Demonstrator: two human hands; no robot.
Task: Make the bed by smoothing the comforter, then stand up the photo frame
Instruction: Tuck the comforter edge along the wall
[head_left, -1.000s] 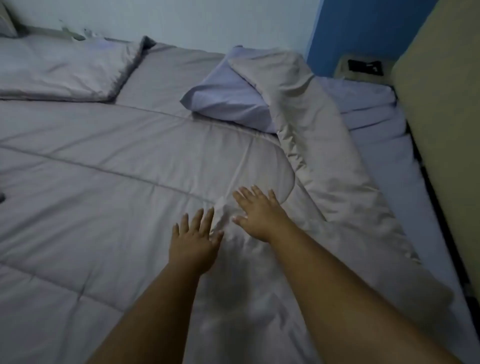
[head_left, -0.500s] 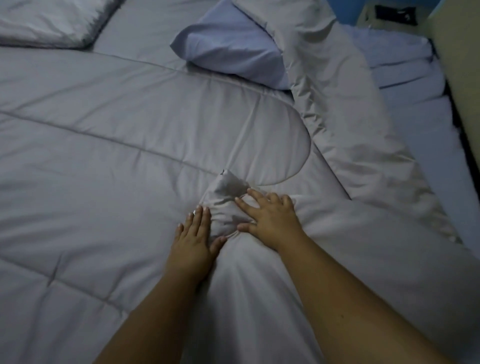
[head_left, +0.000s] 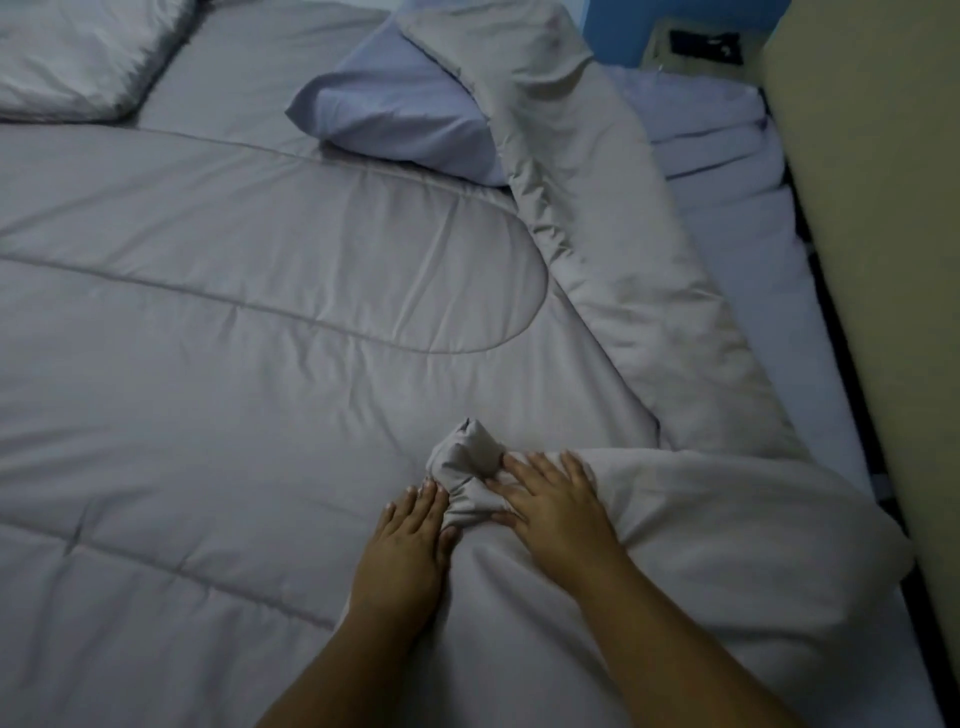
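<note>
Two hands: we have both flat on the bed, our left hand (head_left: 410, 540) and our right hand (head_left: 556, 506), one on either side of a small bunched knot of fabric.
Landmark: the bunched grey knot of comforter cloth (head_left: 467, 467), standing up between our hands, serves as our reference.
Left hand: fingers straight and together, palm down, gripping nothing; its fingertips (head_left: 431, 488) touch the left side of the knot.
Right hand: fingers spread wide, palm down, holding nothing; it presses the cloth at the right side of the knot.
Task thing: the pale grey quilted comforter (head_left: 234, 364) with curved stitch lines lies mostly flat to the left of and beyond the knot.
Folded edge: a long turned-back flap of the comforter (head_left: 623, 260) runs from just right of the knot away toward the lavender pillow (head_left: 405, 119) far beyond it.
Bare sheet: the lavender fitted sheet (head_left: 753, 291) shows well to the right of the knot, past the flap.
Photo frame: we cannot make it out here; a dark flat item (head_left: 704, 41) sits far beyond and right of the knot, too dim to identify.
Step in hand: we judge this to be the smoothing step, not yet finished.
Next move: we would likely draw our hands apart to flatten the knot, then unfold the flap over the sheet.
</note>
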